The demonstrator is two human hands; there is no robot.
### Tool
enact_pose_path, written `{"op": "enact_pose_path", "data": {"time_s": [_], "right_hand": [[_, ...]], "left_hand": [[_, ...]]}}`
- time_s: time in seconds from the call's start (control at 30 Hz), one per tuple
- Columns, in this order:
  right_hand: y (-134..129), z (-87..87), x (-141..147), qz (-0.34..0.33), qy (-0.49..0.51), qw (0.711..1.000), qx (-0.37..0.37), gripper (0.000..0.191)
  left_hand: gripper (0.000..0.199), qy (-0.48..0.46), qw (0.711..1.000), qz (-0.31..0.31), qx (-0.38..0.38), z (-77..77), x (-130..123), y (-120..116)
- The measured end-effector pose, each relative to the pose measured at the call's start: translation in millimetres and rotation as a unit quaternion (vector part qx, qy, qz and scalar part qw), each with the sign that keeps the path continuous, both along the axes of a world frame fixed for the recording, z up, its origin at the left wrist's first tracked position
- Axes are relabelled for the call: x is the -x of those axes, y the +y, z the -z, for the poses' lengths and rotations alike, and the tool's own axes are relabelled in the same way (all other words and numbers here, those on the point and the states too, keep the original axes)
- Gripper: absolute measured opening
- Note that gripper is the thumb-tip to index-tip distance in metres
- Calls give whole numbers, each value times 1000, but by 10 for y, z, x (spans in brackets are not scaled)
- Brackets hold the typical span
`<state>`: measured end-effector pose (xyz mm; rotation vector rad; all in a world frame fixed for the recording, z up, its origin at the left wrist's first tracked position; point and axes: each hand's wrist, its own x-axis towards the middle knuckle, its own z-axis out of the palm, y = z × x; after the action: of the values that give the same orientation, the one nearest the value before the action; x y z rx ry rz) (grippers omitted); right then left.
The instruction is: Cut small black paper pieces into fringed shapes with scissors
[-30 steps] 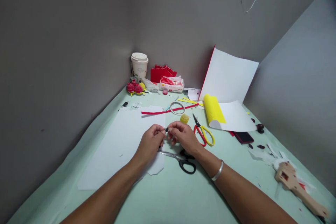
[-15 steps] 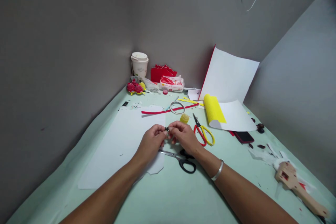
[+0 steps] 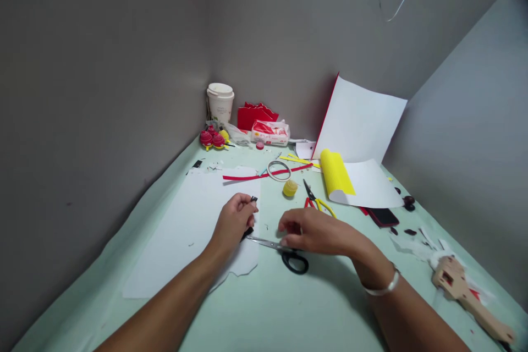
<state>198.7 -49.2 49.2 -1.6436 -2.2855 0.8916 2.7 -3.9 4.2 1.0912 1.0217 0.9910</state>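
Note:
My left hand [image 3: 235, 219] is closed, its thumb and fingers pinching a small black fringed strip [image 3: 254, 198] whose cut end sticks up above the fingertips. It is over the right edge of a large white sheet [image 3: 173, 242]. Below that hand, another black piece [image 3: 247, 232] lies by the tips of the scissors [image 3: 295, 263], which rest on the table with black handles towards the right. Over one scissor handle hangs my right hand [image 3: 315, 231], fingers curved and the thumb apart from them. Part of that handle is hidden under it. A small yellow coil [image 3: 290, 188] stands just beyond.
Yellow-and-red-handled pliers [image 3: 315, 201] lie behind my right hand. Further back are a tape ring [image 3: 279, 171], a red strip [image 3: 243, 177] and a yellow corrugated roll [image 3: 336, 172]. A glue gun [image 3: 457, 280] lies at right, a lidded cup [image 3: 220, 102] at the back.
My hands have parted. The right hand has left the black strip and moved right and nearer, over the scissors. My left hand keeps the strip and has shifted slightly left.

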Motion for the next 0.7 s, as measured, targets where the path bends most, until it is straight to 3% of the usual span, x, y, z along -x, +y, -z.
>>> {"op": "enact_pose_path", "data": {"time_s": [0.23,0.4,0.53,0.7], "right_hand": [[-466,33,121,-24,-147,986,-71,27],[-552,90,117,-10,-193,978,-84,25],[-524,73,34,-6,-161,984,-74,24],[-416,-6,-147,29,-29,998,-37,40]], "left_hand": [[18,23,1000,0,-3,11,4,24],[14,23,1000,-14,-5,-3,15,29],[15,31,999,-23,-9,26,23,52],[23,29,999,-32,-3,49,21,65]]}}
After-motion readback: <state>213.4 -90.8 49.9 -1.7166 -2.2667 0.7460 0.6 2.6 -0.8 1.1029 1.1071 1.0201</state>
